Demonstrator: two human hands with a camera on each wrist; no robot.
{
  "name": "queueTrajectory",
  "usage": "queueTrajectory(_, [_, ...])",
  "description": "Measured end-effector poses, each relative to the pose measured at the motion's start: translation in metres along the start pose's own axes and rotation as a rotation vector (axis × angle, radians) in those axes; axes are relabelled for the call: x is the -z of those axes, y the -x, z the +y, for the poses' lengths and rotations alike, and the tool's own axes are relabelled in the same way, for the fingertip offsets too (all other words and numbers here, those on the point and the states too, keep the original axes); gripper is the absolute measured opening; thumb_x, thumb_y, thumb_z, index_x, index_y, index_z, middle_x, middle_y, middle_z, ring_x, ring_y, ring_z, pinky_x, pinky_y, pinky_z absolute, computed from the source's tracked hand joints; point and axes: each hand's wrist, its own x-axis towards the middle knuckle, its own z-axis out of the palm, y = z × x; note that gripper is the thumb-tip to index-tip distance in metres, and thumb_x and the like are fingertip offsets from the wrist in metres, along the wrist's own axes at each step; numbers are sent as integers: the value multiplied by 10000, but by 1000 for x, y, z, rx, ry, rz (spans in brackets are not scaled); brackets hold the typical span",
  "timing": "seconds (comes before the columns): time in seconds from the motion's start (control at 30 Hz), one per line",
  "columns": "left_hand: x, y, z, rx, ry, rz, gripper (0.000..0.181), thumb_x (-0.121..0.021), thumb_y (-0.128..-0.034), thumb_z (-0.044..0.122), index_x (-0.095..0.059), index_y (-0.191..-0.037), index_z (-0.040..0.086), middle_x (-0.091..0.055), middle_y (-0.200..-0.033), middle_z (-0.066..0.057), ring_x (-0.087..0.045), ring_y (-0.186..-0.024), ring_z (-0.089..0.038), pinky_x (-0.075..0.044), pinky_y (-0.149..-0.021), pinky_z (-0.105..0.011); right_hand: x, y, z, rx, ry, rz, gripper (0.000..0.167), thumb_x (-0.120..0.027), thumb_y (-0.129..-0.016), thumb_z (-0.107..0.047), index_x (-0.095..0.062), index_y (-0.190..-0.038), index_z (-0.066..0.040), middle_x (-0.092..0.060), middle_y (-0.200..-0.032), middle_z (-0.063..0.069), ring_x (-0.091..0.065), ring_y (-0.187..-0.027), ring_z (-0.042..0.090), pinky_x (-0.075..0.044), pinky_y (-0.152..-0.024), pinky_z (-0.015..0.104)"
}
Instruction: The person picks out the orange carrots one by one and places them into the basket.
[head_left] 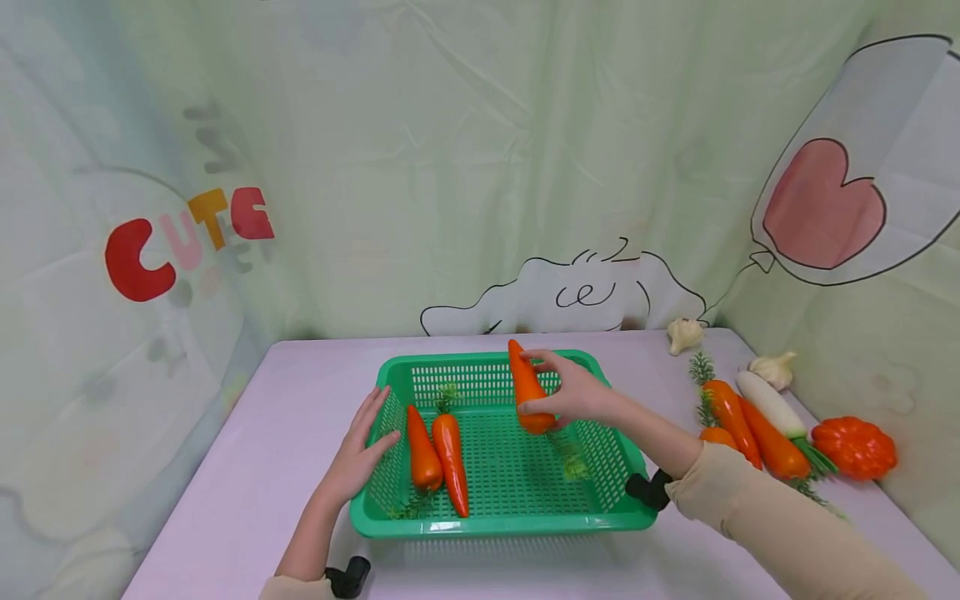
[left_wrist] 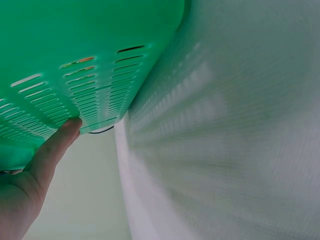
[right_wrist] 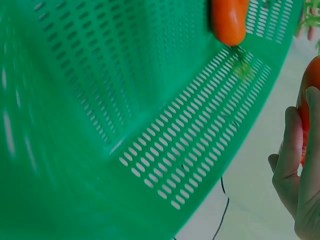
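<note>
My right hand (head_left: 573,389) grips an orange carrot (head_left: 524,377) over the right half of the green plastic basket (head_left: 510,524). Its pointed end is up, and the feathery green top (head_left: 570,457) hangs below. Fingers and thumb lie on opposite sides of the carrot, which the right wrist view cuts off at its edge. Two more carrots, a left one (head_left: 423,454) and one beside it (head_left: 450,467), lie in the basket's left part, tips pointing opposite ways. With fingers extended, my left hand (head_left: 352,460) rests against the basket's left side; its thumb touches the slotted wall in the left wrist view.
At the table's right lie more carrots (head_left: 772,439), a white radish (head_left: 770,404) and a ribbed red-orange vegetable (head_left: 855,448). Two garlic bulbs, one at the back (head_left: 684,335) and one farther right (head_left: 772,369), sit near them. A printed curtain (head_left: 360,208) stands behind the table.
</note>
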Motion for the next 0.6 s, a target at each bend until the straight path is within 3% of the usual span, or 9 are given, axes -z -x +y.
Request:
queueTrajectory(0.13, [0,0,-1,1,0,3,626,-533,-923,225,-224,-1465,175,-75,-1523,-103,-72,-1367,-363,-139,-980,-670,-13,-8,1,-6,18,-19,747,-734,-751,-151,-348,-1390,-129,-363,-1362,207,-590,-848,276,-536,-527,393])
queueTrajectory(0.43, [4,12,38,7,5,-7,610,-516,-915,116,-224,-1443,20,-86,-1496,-217,-81,-1346,-430,-126,-974,-680,-38,-28,8,-1,40,-65,732,-748,-731,-125,-387,-1367,-111,-395,-1333,205,-562,-947,321,-537,-530,403])
queueTrajectory(0.6, [3,12,41,6,8,-9,609,-518,-917,114,-225,-1443,20,-83,-1497,-217,-78,-1349,-420,-122,-983,-672,-50,-36,12,-21,51,-82,723,-759,-716,-117,-412,-1350,-128,-412,-1318,178,-581,-882,279,-535,-524,401])
